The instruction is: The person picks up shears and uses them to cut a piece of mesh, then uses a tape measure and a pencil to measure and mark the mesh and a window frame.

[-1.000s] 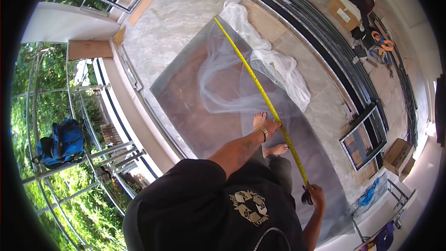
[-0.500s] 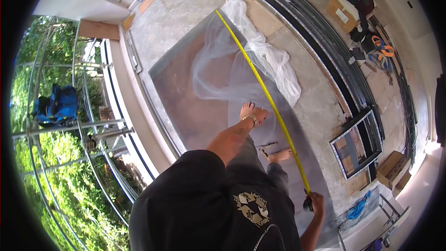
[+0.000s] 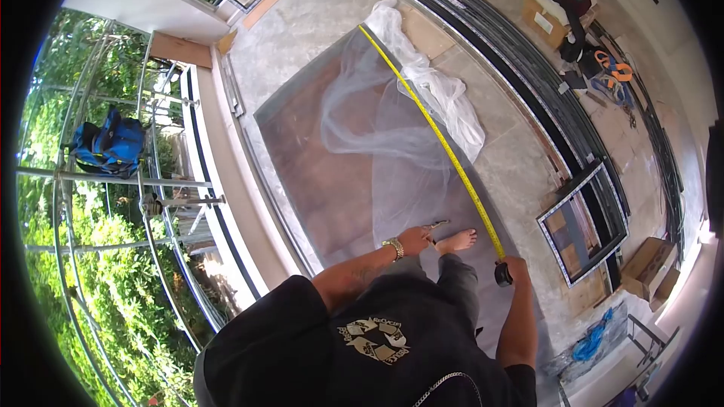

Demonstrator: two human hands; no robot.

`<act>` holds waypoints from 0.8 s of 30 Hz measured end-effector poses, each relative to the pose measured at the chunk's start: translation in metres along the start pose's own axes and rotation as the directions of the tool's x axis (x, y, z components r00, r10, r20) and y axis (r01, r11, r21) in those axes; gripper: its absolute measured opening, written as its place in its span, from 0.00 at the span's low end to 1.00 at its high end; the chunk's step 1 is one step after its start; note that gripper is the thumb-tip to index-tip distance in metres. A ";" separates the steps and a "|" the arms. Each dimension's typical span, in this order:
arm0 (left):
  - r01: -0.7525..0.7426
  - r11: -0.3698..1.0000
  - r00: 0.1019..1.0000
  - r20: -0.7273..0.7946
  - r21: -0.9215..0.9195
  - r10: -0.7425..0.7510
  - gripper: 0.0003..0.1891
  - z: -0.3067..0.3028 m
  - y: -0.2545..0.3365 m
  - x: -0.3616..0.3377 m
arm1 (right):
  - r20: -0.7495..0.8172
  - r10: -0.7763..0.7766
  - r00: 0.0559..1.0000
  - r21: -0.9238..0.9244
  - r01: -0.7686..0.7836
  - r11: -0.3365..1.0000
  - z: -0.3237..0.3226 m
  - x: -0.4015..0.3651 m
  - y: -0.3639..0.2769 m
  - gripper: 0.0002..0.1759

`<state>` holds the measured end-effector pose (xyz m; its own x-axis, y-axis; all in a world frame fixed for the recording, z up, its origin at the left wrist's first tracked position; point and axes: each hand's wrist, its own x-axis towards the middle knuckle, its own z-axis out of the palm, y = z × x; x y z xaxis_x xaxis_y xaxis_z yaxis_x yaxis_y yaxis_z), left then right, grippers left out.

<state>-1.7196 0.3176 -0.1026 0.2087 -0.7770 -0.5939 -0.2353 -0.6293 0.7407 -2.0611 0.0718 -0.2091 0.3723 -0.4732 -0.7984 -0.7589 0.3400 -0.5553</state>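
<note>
My right hand (image 3: 515, 268) is closed round the black case of a tape measure (image 3: 503, 273), close to the right edge of the mesh sheet. The yellow tape blade (image 3: 434, 124) runs out from it to the sheet's far corner. Beside my bare foot (image 3: 458, 241), my left hand (image 3: 414, 241) reaches down with its fingers closed at a small scissors-like hand tool (image 3: 437, 224), partly hidden by the hand. Under both hands lies the large dark mesh sheet (image 3: 302, 158), with a thin translucent layer (image 3: 403, 188) folded over part of it.
Crumpled white plastic (image 3: 456, 109) lies along the sheet's right edge. Further right are long dark metal profiles (image 3: 513, 68), a rectangular frame (image 3: 584, 222) and cardboard boxes (image 3: 647, 264). At left, a blue bag (image 3: 111, 147) hangs on scaffolding outside the opening.
My left hand has moved down from beside my other foot to the small tool on the sheet. My right hand, with the tape measure, has shifted up a little in view.
</note>
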 end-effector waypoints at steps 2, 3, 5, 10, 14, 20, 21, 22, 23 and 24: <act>-0.023 0.991 0.989 -0.144 0.132 0.042 0.13 0.008 -0.029 -0.004 | -0.049 0.073 0.996 -0.036 -0.075 0.997 0.004 -0.022 -0.021 0.12; -0.024 0.992 0.989 -0.142 0.124 0.042 0.13 0.006 -0.036 -0.009 | -0.097 0.141 0.985 -0.066 -0.148 0.987 0.004 -0.031 -0.034 0.12; 0.101 0.979 0.982 -0.176 0.176 -0.070 0.12 -0.006 -0.047 -0.023 | -0.130 0.173 0.976 -0.041 -0.180 0.983 0.011 -0.033 -0.037 0.12; 0.099 0.989 0.966 -0.249 0.112 -0.069 0.11 -0.007 -0.116 -0.080 | -0.194 0.217 0.957 0.015 -0.219 0.976 0.031 -0.017 -0.013 0.12; 0.056 0.974 0.967 -0.253 0.221 0.002 0.11 0.012 -0.165 -0.109 | -0.103 0.254 0.962 0.046 -0.251 0.967 0.040 0.006 0.009 0.11; 0.070 0.990 0.958 -0.285 0.121 -0.033 0.10 0.082 -0.205 -0.095 | -0.167 0.214 0.962 0.073 -0.204 0.976 0.033 0.073 0.093 0.10; 0.021 0.989 0.939 -0.344 0.149 0.032 0.10 0.093 -0.212 -0.089 | -0.165 0.179 0.970 0.061 -0.171 0.983 0.030 0.090 0.109 0.10; 0.026 0.986 0.938 -0.346 0.167 0.034 0.10 0.101 -0.212 -0.087 | -0.155 0.133 0.979 0.047 -0.127 0.991 0.031 0.107 0.126 0.10; -0.008 0.925 0.912 -0.377 0.379 0.162 0.11 0.106 -0.208 -0.086 | -0.144 0.122 0.982 0.065 -0.114 0.991 0.033 0.124 0.147 0.10; -0.028 0.818 0.877 -0.378 0.574 0.295 0.12 0.111 -0.209 -0.083 | -0.172 0.081 0.982 0.061 -0.071 0.996 0.031 0.144 0.166 0.11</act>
<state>-1.7930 0.5117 -0.2432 0.4726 -0.8620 -0.1836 -0.7435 -0.5018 0.4422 -2.1171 0.0861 -0.4234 0.2121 -0.5771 -0.7886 -0.7494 0.4218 -0.5103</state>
